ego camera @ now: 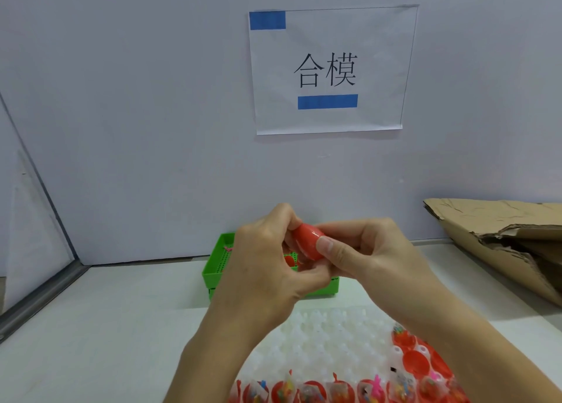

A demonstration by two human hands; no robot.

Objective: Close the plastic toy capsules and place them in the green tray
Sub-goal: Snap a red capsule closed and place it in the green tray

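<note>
- Above the white table [106, 326], both hands meet around a red capsule [307, 240], held in the air in front of the green tray [213, 273].
- The left hand [264, 269] curls its fingers around the capsule's left end and underside.
- The right hand [368, 250] pinches the capsule from the right, its thumb lying across the front of the red shell.
- The capsule is egg-shaped and tilted; whether its halves are fully joined cannot be told.
- The green tray sits on the table near the back wall, mostly hidden behind the hands, with at least one red piece [290, 259] showing inside it.
- Nearer the person lies a white bumpy holder [328, 332] with rows of knobs.
- Open red capsule halves [313, 393], with small colourful toys in them, line its front edge and right side.
- On the pale wall [137, 114] hangs a paper sign [330, 68] with two black characters and two blue strips.
- A torn piece of brown cardboard [501, 241] lies at the table's right edge.
- A pale panel with a grey frame [42, 293] closes off the table on the left.
</note>
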